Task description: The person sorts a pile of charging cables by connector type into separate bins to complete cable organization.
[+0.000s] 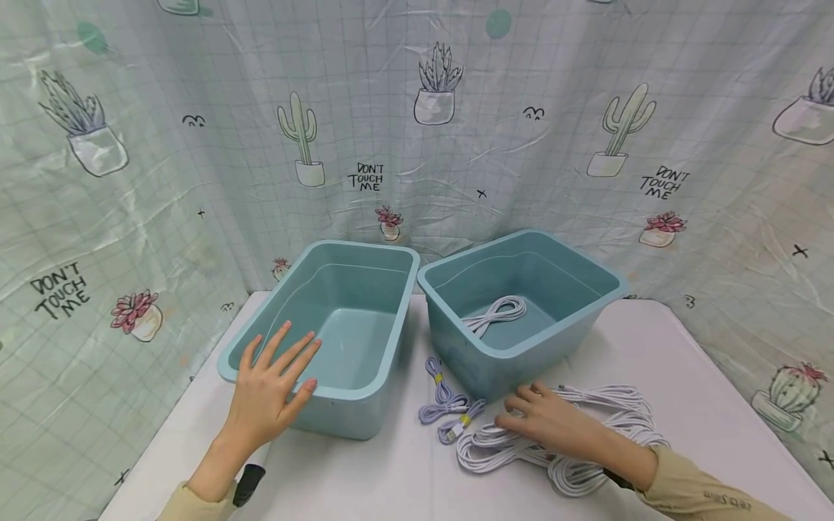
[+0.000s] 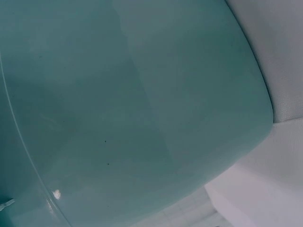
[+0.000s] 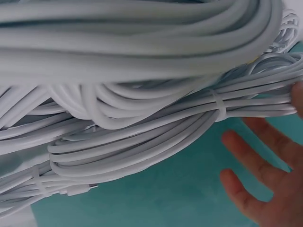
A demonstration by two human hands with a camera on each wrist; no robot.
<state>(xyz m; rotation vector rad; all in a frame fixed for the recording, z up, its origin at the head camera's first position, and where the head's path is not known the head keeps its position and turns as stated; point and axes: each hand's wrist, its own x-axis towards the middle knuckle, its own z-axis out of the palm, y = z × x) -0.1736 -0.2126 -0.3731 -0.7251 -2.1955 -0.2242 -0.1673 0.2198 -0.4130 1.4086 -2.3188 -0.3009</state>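
- Your right hand [image 1: 554,423] lies over the pile of white cables [image 1: 586,441], hiding the coils beneath it.
- Your left-wrist view shows only a blurred teal bin wall [image 2: 118,109], its rim cut off.
- Your right-wrist view crops the cables at every edge.

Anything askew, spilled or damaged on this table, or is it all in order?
Nothing looks damaged or spilled. The right bin sits turned at an angle to the left bin and holds one white coil. More white cables lie piled under the right hand, purple ones beside them. The left hand rests on the left bin.
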